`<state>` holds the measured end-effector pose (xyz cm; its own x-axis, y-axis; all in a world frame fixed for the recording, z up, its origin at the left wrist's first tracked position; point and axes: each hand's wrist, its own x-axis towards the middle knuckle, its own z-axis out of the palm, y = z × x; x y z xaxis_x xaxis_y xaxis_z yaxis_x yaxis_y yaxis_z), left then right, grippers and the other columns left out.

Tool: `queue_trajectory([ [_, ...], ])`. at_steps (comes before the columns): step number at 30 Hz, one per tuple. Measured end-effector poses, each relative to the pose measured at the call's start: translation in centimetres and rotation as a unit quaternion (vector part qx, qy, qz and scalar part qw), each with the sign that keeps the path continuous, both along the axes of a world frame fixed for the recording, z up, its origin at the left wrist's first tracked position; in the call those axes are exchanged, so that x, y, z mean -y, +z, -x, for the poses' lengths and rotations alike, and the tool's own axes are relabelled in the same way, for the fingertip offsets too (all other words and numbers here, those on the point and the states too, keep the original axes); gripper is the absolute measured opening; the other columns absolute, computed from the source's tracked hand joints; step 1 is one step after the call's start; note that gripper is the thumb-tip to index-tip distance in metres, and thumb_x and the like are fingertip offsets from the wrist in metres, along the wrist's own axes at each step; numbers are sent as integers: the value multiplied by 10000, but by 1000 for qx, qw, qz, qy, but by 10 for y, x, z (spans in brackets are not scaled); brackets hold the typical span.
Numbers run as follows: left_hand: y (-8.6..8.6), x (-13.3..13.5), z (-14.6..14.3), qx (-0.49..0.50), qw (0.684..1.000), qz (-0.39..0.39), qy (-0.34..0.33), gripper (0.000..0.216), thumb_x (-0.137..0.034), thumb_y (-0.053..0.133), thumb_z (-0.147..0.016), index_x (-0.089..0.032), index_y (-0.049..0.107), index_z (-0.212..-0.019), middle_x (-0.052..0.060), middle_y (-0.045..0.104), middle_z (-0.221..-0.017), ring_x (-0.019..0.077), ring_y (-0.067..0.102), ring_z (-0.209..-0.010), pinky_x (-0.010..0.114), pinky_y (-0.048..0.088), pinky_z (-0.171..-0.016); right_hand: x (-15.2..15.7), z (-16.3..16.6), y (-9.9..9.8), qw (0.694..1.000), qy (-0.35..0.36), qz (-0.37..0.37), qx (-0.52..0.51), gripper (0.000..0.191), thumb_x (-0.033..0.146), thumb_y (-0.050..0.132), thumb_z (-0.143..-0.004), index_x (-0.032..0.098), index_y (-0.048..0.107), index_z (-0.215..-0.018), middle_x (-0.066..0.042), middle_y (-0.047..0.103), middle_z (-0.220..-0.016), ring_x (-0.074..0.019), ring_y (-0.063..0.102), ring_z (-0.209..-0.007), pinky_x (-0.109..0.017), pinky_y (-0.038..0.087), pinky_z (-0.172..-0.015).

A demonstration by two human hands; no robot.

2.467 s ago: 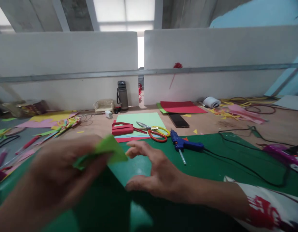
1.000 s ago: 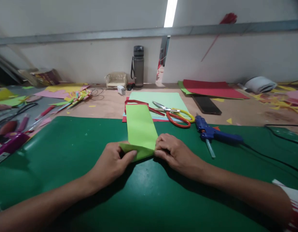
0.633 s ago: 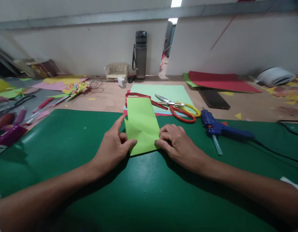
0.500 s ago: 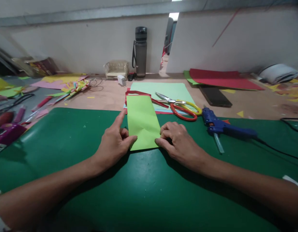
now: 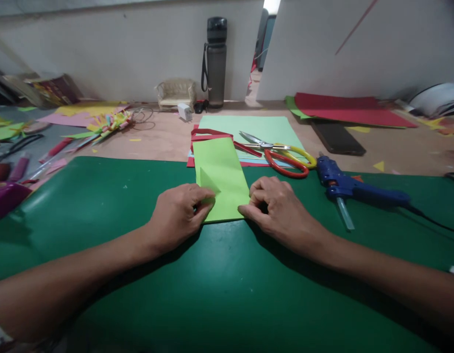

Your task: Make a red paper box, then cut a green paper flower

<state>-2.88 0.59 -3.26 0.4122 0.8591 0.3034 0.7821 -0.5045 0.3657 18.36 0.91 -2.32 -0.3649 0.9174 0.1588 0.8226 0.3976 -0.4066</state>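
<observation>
Forefinger now curled: my left hand (image 5: 179,213) pinches matte lime paper strip (image 5: 221,171) at 9 o'clock; my right hand (image 5: 280,211), half-curled, pins its 3 o'clock edge.

left hand (image 5: 179,213) index curled in, small flap (image 5: 208,181) raised on green paper (image 5: 227,189)

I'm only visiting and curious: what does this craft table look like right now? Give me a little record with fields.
Surface: green mat
Left hand: pinches the light green paper at a small folded corner on its near left
Right hand: fingertips at the paper's near right edge; pressing or pinching, unclear
Paper: lies on the mat between both hands
Nearby: scissors, blue glue gun, dark phone, water bottle
</observation>
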Motion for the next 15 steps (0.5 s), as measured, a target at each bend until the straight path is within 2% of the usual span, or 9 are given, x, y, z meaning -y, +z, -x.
queue_trajectory([
  [5,2,-5,11,8,998,27,-49,159,-245,590,-815,-184,687,-925,30,635,-785,160,575,-753,258,417,-653,0,0,1,1000,3,-4,2,311,207,593,-785,183,430,-521,-23,520,-765,-182,478,-759,-347,323,-708],
  [7,4,-8,13,32,996,49,-62,121,-222,624,-788,-179,690,-880,17,635,-748,152,572,-729,256,414,-649,0,1,2,1000,4,0,3,307,203,600,-785,181,448,-520,-23,527,-771,-182,485,-768,-350,321,-715],
  [11,8,-10,12,71,993,90,-38,36,-188,685,-731,-177,693,-765,-4,675,-712,137,578,-678,272,421,-688,0,0,3,1000,2,7,6,317,222,610,-794,179,457,-520,-22,531,-777,-182,493,-772,-354,317,-716],
  [15,10,-8,10,61,994,91,-6,26,-204,701,-717,-197,703,-743,-17,682,-684,144,575,-664,327,420,-754,-1,0,3,1000,5,12,8,320,252,613,-796,180,464,-522,-19,535,-779,-186,497,-773,-358,319,-722],
])
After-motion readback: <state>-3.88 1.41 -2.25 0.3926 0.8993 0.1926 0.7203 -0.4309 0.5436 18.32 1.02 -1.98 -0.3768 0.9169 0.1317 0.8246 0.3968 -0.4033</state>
